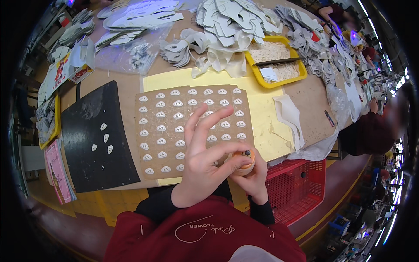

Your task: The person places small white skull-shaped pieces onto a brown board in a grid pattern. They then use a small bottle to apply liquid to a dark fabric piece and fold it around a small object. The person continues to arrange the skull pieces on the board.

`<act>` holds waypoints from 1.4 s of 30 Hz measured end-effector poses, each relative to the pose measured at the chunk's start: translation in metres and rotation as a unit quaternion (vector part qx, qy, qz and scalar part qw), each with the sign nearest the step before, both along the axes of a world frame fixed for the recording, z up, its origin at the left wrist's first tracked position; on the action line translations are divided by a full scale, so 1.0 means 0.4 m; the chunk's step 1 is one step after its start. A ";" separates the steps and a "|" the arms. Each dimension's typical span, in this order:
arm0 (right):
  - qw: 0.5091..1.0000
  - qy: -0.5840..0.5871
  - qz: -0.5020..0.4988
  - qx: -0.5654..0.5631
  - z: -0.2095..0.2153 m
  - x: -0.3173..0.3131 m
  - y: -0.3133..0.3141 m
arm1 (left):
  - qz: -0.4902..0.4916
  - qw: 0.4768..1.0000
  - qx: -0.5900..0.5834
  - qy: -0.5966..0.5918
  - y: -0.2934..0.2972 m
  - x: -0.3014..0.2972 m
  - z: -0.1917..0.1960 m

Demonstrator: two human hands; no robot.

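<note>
Close to the table's near edge, both my hands meet on a small bottle (243, 170) with an orange top (248, 160) and a dark tip. My right hand (258, 177) wraps round the body from the right. From the left, my left hand (201, 162) pinches the top between thumb and forefinger, its other fingers stretched upward. Beneath and beyond them lies a brown cardboard sheet (150, 118) with rows of small white rounded-triangle pieces (161, 141), each with dark marks. Left of it, a black board (87, 126) carries several similar white pieces (105, 138).
A yellow tray (267, 84) of pale pieces, with a dark flat tool across it, stands at the far right. Piles of white cut shapes (231, 19) line the back. A red basket (301, 187) sits below the right edge. Another person (371, 131) is at the right.
</note>
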State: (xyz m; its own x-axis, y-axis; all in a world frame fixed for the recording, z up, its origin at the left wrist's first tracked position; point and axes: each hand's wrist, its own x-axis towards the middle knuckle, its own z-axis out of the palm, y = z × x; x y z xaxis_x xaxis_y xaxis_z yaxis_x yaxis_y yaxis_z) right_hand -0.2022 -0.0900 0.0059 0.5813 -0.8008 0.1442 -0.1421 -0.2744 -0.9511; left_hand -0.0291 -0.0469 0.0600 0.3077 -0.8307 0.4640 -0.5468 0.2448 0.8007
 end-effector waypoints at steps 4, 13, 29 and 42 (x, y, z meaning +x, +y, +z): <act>0.993 -0.071 0.044 0.081 -0.014 -0.013 0.022 | -0.030 0.998 0.024 0.046 -0.006 0.002 -0.004; 0.916 -0.227 0.107 0.314 -0.020 -0.002 0.058 | -0.166 0.910 0.094 0.368 -0.019 0.002 -0.023; 0.868 -0.222 0.141 0.421 0.039 -0.002 0.063 | 0.005 0.953 -0.204 -0.222 -0.032 0.062 -0.041; 0.857 -0.226 0.156 0.436 0.069 0.012 0.072 | 0.020 0.957 -0.182 -0.226 -0.030 0.054 -0.038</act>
